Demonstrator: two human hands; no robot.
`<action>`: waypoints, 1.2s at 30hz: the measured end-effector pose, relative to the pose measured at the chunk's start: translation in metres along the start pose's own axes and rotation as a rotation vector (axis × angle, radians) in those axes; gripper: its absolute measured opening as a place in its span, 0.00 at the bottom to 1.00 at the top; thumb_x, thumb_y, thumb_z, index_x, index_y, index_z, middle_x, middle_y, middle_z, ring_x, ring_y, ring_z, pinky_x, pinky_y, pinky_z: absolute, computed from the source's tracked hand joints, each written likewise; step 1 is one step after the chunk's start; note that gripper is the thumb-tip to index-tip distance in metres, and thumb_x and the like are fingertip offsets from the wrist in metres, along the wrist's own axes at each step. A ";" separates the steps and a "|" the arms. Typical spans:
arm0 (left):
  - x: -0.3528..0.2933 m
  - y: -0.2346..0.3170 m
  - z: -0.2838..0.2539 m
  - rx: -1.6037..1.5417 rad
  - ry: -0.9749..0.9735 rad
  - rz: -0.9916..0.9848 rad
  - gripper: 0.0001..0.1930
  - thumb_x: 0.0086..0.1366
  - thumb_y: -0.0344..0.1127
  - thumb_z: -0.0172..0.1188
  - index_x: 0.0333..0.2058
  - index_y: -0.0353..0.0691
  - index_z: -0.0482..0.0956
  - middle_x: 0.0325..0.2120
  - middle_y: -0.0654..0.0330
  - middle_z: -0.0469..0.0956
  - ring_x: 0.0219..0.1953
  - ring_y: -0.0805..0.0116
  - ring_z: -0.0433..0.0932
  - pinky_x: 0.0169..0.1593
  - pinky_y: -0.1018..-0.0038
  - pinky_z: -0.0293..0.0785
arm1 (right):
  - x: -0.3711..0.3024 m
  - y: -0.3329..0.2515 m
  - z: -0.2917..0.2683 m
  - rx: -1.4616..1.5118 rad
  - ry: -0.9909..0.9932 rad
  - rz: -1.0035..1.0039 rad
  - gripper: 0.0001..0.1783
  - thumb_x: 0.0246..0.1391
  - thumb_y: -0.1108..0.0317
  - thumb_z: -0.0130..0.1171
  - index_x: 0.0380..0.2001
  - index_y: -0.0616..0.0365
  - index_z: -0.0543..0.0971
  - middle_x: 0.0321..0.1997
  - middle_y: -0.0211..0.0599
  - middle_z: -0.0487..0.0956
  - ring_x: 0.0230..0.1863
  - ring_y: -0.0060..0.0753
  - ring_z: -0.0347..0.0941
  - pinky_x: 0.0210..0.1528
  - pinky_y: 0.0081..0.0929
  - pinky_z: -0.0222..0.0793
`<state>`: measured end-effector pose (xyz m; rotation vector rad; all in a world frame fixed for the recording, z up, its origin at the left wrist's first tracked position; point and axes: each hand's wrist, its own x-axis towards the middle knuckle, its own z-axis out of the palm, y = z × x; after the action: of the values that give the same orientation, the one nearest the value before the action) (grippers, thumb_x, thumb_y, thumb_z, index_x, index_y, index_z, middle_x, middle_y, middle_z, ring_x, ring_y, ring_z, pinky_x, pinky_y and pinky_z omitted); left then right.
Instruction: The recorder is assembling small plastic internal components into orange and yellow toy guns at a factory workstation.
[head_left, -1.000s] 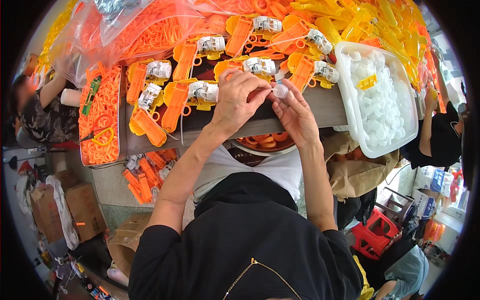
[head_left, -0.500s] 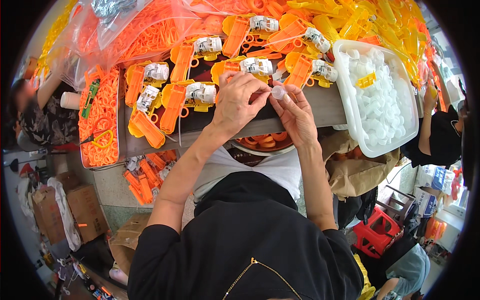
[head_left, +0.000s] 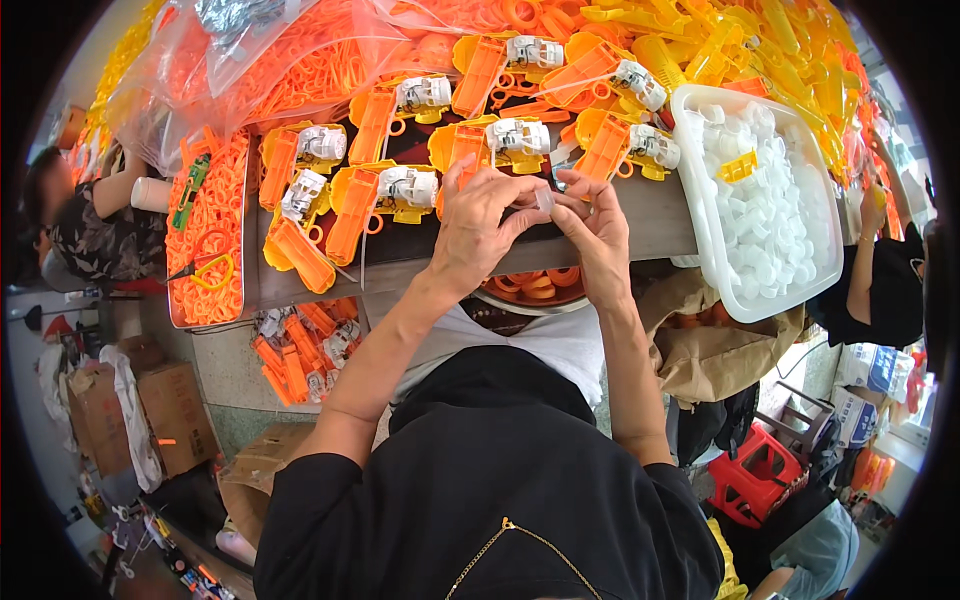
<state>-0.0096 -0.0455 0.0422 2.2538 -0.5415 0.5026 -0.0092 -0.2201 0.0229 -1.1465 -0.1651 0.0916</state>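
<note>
- Left hand [head_left: 478,212]: I have it over the table's near edge, thumb and forefinger pinching a small clear cap [head_left: 545,201].
- Right hand [head_left: 600,235]: just right of the cap, fingers bent, thumb tip right by it; from here I can't tell if it grips the cap too.
- Cap: between the two hands, above the table [head_left: 655,228], roughly mid-scene.
- Orange-and-yellow units [head_left: 353,207] with white motor blocks [head_left: 408,187]: laid out on the table, left of and beyond both hands.
- White tub [head_left: 750,312]: right of the right hand, full of white caps [head_left: 762,240], one yellow piece [head_left: 737,166] on top.
- Left end of table: I see a tray [head_left: 244,235] of small orange parts [head_left: 226,190], scissors [head_left: 212,272] with yellow handles and a green tool [head_left: 190,192] lying on them.
- Far side: clear plastic bag [head_left: 345,50] with orange parts at left, heap of yellow parts [head_left: 715,45] at right.
- Below the near edge: metal bowl [head_left: 545,308] holding orange rings [head_left: 537,287]; brown paper bag [head_left: 720,355] to its right.
- Floor, near right: red stool [head_left: 750,472].
- Other people: one far left [head_left: 85,220], one far right [head_left: 885,305].
</note>
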 end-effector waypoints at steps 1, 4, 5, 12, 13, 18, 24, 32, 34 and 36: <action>0.000 -0.001 0.001 0.005 0.004 -0.001 0.19 0.57 0.38 0.70 0.47 0.46 0.80 0.31 0.67 0.81 0.39 0.69 0.78 0.63 0.58 0.55 | 0.002 0.001 -0.001 0.002 -0.005 -0.001 0.18 0.61 0.77 0.60 0.53 0.62 0.70 0.60 0.41 0.71 0.55 0.26 0.74 0.57 0.23 0.70; -0.004 0.001 0.006 0.031 0.044 -0.010 0.19 0.56 0.35 0.71 0.47 0.46 0.79 0.33 0.68 0.81 0.40 0.70 0.78 0.65 0.56 0.54 | 0.002 -0.001 0.002 -0.202 0.056 0.018 0.11 0.60 0.75 0.62 0.46 0.64 0.77 0.60 0.41 0.71 0.53 0.25 0.75 0.54 0.23 0.72; -0.004 0.002 0.007 0.106 0.078 0.039 0.20 0.55 0.34 0.71 0.47 0.46 0.79 0.34 0.69 0.80 0.40 0.70 0.78 0.65 0.55 0.54 | 0.002 -0.003 0.005 -0.397 0.094 -0.005 0.08 0.60 0.74 0.63 0.42 0.64 0.80 0.59 0.41 0.71 0.53 0.25 0.74 0.53 0.25 0.72; -0.006 0.012 0.015 0.325 0.068 0.076 0.18 0.52 0.32 0.71 0.43 0.48 0.81 0.36 0.70 0.78 0.45 0.67 0.76 0.68 0.53 0.52 | 0.002 -0.002 0.017 -0.642 0.190 -0.201 0.04 0.49 0.75 0.68 0.30 0.61 0.83 0.57 0.45 0.71 0.49 0.32 0.75 0.48 0.29 0.73; -0.003 0.013 0.012 0.324 0.067 0.077 0.18 0.52 0.32 0.71 0.43 0.48 0.81 0.36 0.70 0.78 0.45 0.67 0.76 0.68 0.53 0.52 | 0.000 -0.002 0.018 -0.643 0.191 -0.201 0.04 0.49 0.75 0.68 0.30 0.61 0.83 0.57 0.45 0.71 0.49 0.32 0.75 0.48 0.29 0.73; 0.009 -0.008 -0.007 0.478 0.167 0.014 0.16 0.52 0.35 0.71 0.42 0.52 0.84 0.33 0.69 0.75 0.43 0.66 0.72 0.60 0.56 0.57 | -0.009 -0.010 0.023 -0.709 0.151 -0.281 0.04 0.48 0.77 0.66 0.29 0.60 0.81 0.58 0.40 0.71 0.56 0.32 0.71 0.57 0.31 0.67; -0.004 -0.023 -0.008 0.367 0.031 -0.007 0.16 0.55 0.34 0.69 0.44 0.49 0.83 0.31 0.66 0.77 0.44 0.65 0.71 0.59 0.58 0.56 | 0.041 -0.020 0.007 -0.869 -0.027 -0.405 0.14 0.56 0.66 0.66 0.44 0.60 0.78 0.58 0.46 0.74 0.55 0.42 0.72 0.58 0.37 0.66; -0.012 -0.011 -0.014 0.156 -0.044 -0.075 0.18 0.53 0.26 0.64 0.44 0.45 0.80 0.36 0.63 0.81 0.46 0.63 0.73 0.62 0.60 0.56 | 0.110 -0.022 0.024 -1.421 -0.179 -0.311 0.27 0.56 0.51 0.63 0.48 0.63 0.78 0.49 0.47 0.81 0.53 0.49 0.75 0.55 0.40 0.68; -0.014 -0.015 -0.015 0.154 -0.034 -0.068 0.15 0.54 0.26 0.64 0.43 0.44 0.80 0.35 0.63 0.81 0.45 0.64 0.75 0.61 0.60 0.57 | 0.115 -0.020 0.024 -1.399 -0.242 -0.232 0.25 0.54 0.53 0.64 0.47 0.63 0.79 0.49 0.48 0.81 0.52 0.48 0.77 0.53 0.41 0.69; -0.016 -0.019 -0.018 0.098 -0.010 -0.048 0.13 0.56 0.27 0.65 0.42 0.43 0.80 0.34 0.62 0.81 0.42 0.64 0.77 0.59 0.62 0.61 | 0.121 -0.019 0.022 -1.404 -0.259 -0.186 0.26 0.52 0.54 0.65 0.47 0.63 0.80 0.49 0.49 0.81 0.51 0.48 0.78 0.52 0.42 0.70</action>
<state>-0.0160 -0.0165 0.0346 2.3583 -0.4756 0.5038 0.1054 -0.1894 0.0586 -2.5078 -0.6223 -0.0663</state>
